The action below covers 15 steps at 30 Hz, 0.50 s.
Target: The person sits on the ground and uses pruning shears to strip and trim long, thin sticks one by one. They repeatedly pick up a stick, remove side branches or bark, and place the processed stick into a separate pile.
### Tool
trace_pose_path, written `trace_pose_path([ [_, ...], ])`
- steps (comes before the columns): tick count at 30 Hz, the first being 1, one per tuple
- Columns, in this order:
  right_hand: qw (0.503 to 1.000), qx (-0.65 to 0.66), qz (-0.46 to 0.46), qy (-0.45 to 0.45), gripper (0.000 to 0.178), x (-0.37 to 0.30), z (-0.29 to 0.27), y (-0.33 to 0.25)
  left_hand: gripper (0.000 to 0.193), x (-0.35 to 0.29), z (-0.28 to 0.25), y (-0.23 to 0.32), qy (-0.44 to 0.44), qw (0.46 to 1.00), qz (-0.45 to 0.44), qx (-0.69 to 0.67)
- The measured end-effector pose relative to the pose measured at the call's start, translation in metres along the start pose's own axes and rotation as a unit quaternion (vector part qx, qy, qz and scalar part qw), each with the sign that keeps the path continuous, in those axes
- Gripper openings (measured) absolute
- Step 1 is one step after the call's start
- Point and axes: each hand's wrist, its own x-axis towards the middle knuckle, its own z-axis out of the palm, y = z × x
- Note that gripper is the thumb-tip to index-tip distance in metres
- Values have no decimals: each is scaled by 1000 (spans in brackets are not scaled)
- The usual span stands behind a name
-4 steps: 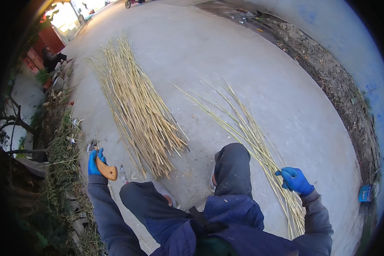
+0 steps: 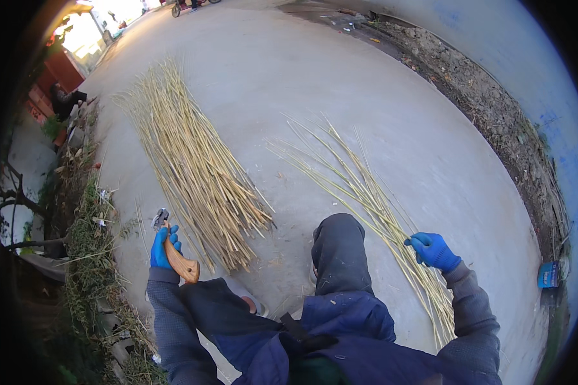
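My left hand (image 2: 163,247), in a blue glove, is closed around a tool with a curved wooden handle (image 2: 183,264). The tool's small metal head (image 2: 160,219) sticks up past the fingers; its exact kind is unclear. My right hand (image 2: 435,251), also blue-gloved, has its fingers curled closed at the right side of a thin bundle of pale stalks (image 2: 392,236). Whatever those fingers grip, if anything, is hidden. A much larger pile of dry yellow stalks (image 2: 196,163) lies ahead of my left hand, thick ends toward me.
Concrete paving (image 2: 302,83) spreads under both piles. Weeds and rubble (image 2: 93,256) edge it on the left, a soil strip (image 2: 469,96) and pale wall on the right. A blue container (image 2: 548,274) stands by that wall. Someone sits far left (image 2: 64,99); a vehicle (image 2: 183,6) is far ahead.
My left hand has come right and inward with the tool, and its metal head shows more plainly. My right hand has risen slightly along the thin bundle. The whole view has shifted a little.
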Motion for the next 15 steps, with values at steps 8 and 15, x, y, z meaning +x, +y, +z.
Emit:
trace_pose_path([
  [8, 949, -241, -166, 113, 22, 59, 39, 123, 72, 32, 45, -73, -32, 982, -17, 186],
  [15, 872, -470, 106, 93, 20, 71, 105, 244, 84, 41, 52, -88, -63, 973, -86, 204],
])
